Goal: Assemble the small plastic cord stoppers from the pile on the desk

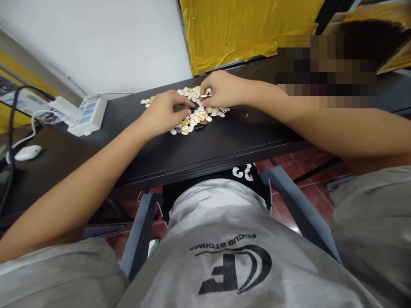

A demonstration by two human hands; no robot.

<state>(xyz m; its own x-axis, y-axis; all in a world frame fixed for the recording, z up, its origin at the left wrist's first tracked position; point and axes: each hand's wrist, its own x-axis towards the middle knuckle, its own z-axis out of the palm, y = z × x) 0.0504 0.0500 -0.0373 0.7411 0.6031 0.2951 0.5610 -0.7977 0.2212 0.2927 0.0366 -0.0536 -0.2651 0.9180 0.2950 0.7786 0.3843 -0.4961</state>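
A loose pile of small oval button-like pieces [195, 120] lies on the black desk. Most are cream or white, with some yellow, purple, orange and black ones mixed in. My left hand [163, 112] rests at the pile's left side, thumb and forefinger curved and apart over the pieces; whether a dark spot by its fingertips is a piece, I cannot tell. Facing it from the right, my right hand [218, 89] is closed in a pinch around a thin silvery strip [206, 96], too small to name. Its fingertips sit just above the pile.
At the left stand a white power strip [91, 114] with plugs and a white mouse [28, 152] beside cables. A white wall and yellow sheeting [244, 30] border the black desk [224, 141]. Another person, blurred, is at the upper right. Grey chair armrests flank my lap.
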